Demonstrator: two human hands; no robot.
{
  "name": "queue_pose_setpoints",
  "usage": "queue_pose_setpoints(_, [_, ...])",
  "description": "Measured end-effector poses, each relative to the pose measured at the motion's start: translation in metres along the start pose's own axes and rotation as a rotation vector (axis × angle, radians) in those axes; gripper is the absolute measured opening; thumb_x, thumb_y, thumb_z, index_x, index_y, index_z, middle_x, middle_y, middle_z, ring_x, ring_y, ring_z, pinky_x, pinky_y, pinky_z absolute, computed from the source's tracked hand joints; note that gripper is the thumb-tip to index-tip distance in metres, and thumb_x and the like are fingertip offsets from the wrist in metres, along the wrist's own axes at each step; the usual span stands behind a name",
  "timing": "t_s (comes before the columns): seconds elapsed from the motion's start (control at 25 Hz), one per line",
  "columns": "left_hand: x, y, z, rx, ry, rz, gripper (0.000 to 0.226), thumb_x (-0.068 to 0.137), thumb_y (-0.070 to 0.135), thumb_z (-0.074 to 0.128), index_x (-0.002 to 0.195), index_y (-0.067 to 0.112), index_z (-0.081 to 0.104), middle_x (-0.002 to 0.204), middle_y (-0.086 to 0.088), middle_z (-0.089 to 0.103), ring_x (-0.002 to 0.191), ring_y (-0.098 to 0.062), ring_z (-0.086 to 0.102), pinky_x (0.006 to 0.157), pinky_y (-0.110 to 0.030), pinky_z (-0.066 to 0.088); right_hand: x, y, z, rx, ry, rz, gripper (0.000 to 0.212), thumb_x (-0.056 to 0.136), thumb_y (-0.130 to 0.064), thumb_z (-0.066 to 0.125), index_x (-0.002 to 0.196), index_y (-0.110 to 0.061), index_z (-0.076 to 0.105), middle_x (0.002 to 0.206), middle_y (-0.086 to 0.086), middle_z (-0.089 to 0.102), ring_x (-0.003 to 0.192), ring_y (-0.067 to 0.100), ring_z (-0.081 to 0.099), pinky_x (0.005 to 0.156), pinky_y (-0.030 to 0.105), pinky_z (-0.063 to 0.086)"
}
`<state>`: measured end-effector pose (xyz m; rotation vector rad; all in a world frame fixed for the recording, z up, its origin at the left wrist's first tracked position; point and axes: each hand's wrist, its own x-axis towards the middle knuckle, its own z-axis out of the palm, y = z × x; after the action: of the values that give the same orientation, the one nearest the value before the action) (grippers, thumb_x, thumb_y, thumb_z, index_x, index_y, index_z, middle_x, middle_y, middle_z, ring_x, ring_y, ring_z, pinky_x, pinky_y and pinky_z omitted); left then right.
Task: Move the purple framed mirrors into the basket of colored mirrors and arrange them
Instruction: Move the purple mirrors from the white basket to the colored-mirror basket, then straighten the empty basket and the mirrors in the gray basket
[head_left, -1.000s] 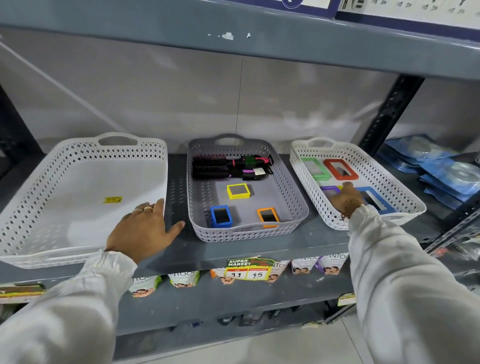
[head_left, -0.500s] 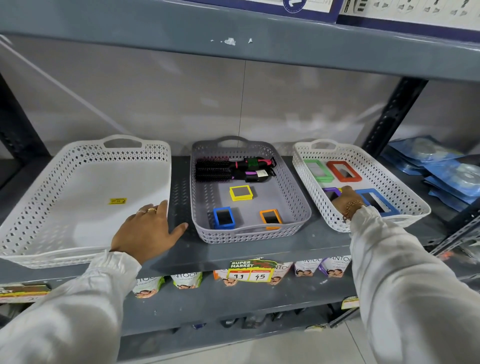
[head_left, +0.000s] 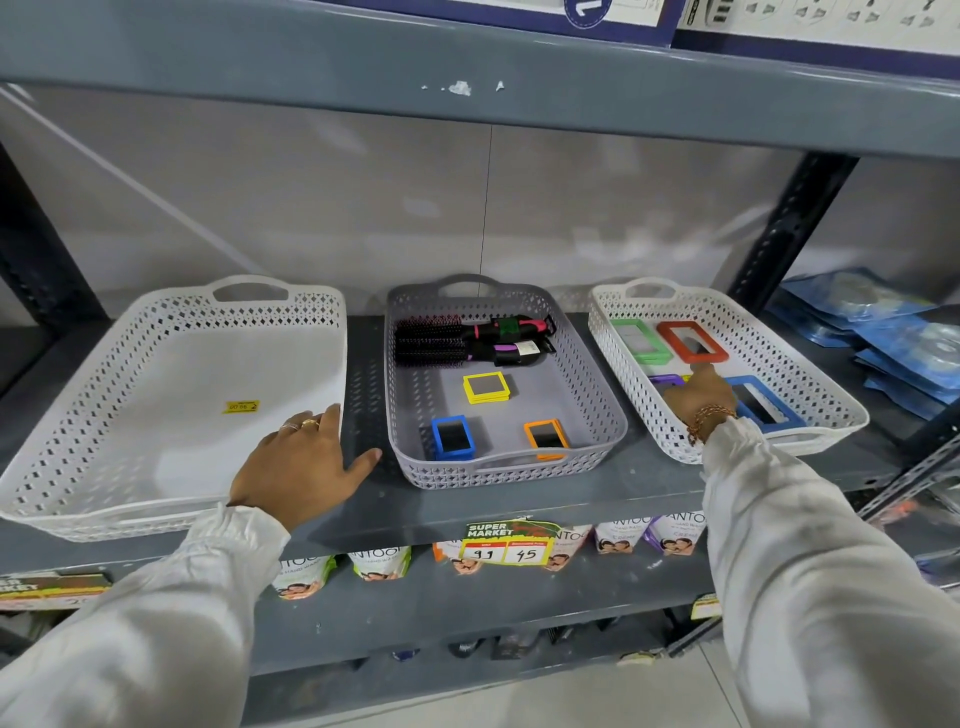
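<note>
A purple framed mirror (head_left: 665, 380) lies in the right white basket (head_left: 831, 400), mostly hidden under my right hand (head_left: 698, 397). That hand is palm down with its fingers curled onto the mirror, and one finger points at the red framed mirror (head_left: 691, 343). A green framed mirror (head_left: 636, 340) and a blue framed mirror (head_left: 763, 405) lie flat in the same basket. My left hand (head_left: 301, 462) rests open on the shelf, its fingers touching the rim of the left white basket (head_left: 171, 395).
The grey middle basket (head_left: 498, 467) holds hair brushes (head_left: 441, 340) and small yellow (head_left: 485, 388), blue (head_left: 452, 438) and orange (head_left: 545, 438) mirrors. Blue packets (head_left: 893, 338) lie at the far right. Pouches (head_left: 379, 561) hang on the shelf below.
Both hands stay almost where they were. My right hand has shifted slightly on the purple mirror, and the view has drifted a little.
</note>
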<state>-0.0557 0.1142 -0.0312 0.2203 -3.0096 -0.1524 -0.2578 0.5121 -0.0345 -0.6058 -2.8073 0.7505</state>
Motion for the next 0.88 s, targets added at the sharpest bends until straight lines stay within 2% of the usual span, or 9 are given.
queue_pose_setpoints(0.08, [0.001, 0.0, 0.0, 0.002, -0.008, -0.003, 0.065, 0.084, 0.061, 0.039, 0.126, 0.011, 0.042, 0.111, -0.015, 0.064, 0.112, -0.033, 0.054, 0.09, -0.043, 0.046, -0.011, -0.006, -0.007, 0.042, 0.022, 0.009, 0.055, 0.078, -0.023, 0.066, 0.128, -0.005, 0.05, 0.124, 0.024, 0.059, 0.117, 0.042, 0.053, 0.102, 0.045, 0.045])
queue_pose_setpoints(0.16, [0.001, 0.002, -0.001, 0.0, -0.012, -0.01, 0.066, 0.085, 0.061, 0.039, 0.127, 0.01, 0.041, 0.114, -0.016, 0.063, 0.114, -0.033, 0.053, 0.092, -0.043, 0.046, -0.025, -0.015, -0.012, 0.109, 0.131, -0.065, 0.052, 0.079, -0.014, 0.063, 0.129, -0.006, 0.051, 0.128, 0.023, 0.058, 0.121, 0.041, 0.05, 0.108, 0.043, 0.04])
queue_pose_setpoints(0.28, [0.001, 0.003, -0.003, -0.011, -0.015, -0.018, 0.065, 0.085, 0.059, 0.04, 0.128, 0.009, 0.04, 0.116, -0.017, 0.062, 0.116, -0.033, 0.052, 0.093, -0.043, 0.045, -0.06, -0.05, -0.02, 0.281, 0.308, -0.266, 0.045, 0.082, -0.007, 0.058, 0.126, -0.003, 0.054, 0.128, 0.02, 0.057, 0.126, 0.036, 0.043, 0.109, 0.039, 0.03])
queue_pose_setpoints(0.4, [-0.001, 0.004, -0.004, -0.017, -0.015, -0.014, 0.064, 0.086, 0.059, 0.039, 0.126, 0.009, 0.041, 0.116, -0.018, 0.061, 0.116, -0.034, 0.052, 0.093, -0.044, 0.046, -0.103, -0.1, -0.021, 0.375, 0.34, -0.551, 0.04, 0.081, -0.005, 0.059, 0.12, -0.002, 0.058, 0.122, 0.018, 0.061, 0.121, 0.033, 0.05, 0.104, 0.038, 0.037])
queue_pose_setpoints(0.44, [-0.001, 0.004, -0.003, -0.01, -0.018, -0.016, 0.064, 0.086, 0.059, 0.039, 0.127, 0.009, 0.041, 0.118, -0.018, 0.061, 0.118, -0.034, 0.05, 0.094, -0.044, 0.045, -0.115, -0.115, -0.018, 0.39, 0.252, -0.646, 0.04, 0.08, -0.005, 0.061, 0.12, -0.001, 0.058, 0.12, 0.018, 0.063, 0.116, 0.033, 0.054, 0.101, 0.038, 0.041])
queue_pose_setpoints(0.52, [-0.002, 0.004, -0.004, -0.01, -0.025, -0.027, 0.065, 0.087, 0.058, 0.039, 0.128, 0.008, 0.04, 0.122, -0.019, 0.059, 0.122, -0.034, 0.047, 0.096, -0.043, 0.042, -0.141, -0.139, -0.008, 0.351, -0.075, -0.734, 0.044, 0.081, -0.007, 0.065, 0.125, -0.004, 0.056, 0.124, 0.016, 0.063, 0.115, 0.03, 0.057, 0.099, 0.035, 0.045])
queue_pose_setpoints(0.6, [-0.002, 0.004, -0.004, -0.029, -0.032, -0.034, 0.064, 0.086, 0.059, 0.038, 0.126, 0.009, 0.039, 0.121, -0.018, 0.058, 0.122, -0.033, 0.046, 0.096, -0.043, 0.042, -0.161, -0.153, 0.007, 0.221, -0.386, -0.692, 0.052, 0.082, -0.014, 0.069, 0.13, -0.007, 0.051, 0.132, 0.014, 0.058, 0.119, 0.029, 0.056, 0.1, 0.034, 0.044])
queue_pose_setpoints(0.64, [-0.001, 0.005, -0.004, -0.03, -0.034, -0.031, 0.064, 0.086, 0.059, 0.038, 0.126, 0.009, 0.039, 0.121, -0.018, 0.058, 0.122, -0.032, 0.046, 0.097, -0.043, 0.041, -0.168, -0.158, 0.015, 0.149, -0.474, -0.652, 0.055, 0.082, -0.019, 0.07, 0.132, -0.007, 0.049, 0.134, 0.014, 0.056, 0.12, 0.03, 0.054, 0.1, 0.034, 0.044])
queue_pose_setpoints(0.88, [-0.001, 0.003, -0.004, -0.044, -0.015, -0.008, 0.063, 0.086, 0.058, 0.041, 0.124, 0.008, 0.042, 0.117, -0.018, 0.06, 0.119, -0.032, 0.048, 0.095, -0.042, 0.043, -0.186, -0.169, 0.041, -0.2, -0.602, -0.486, 0.07, 0.08, -0.04, 0.069, 0.132, -0.002, 0.042, 0.124, 0.015, 0.061, 0.116, 0.029, 0.057, 0.093, 0.035, 0.048])
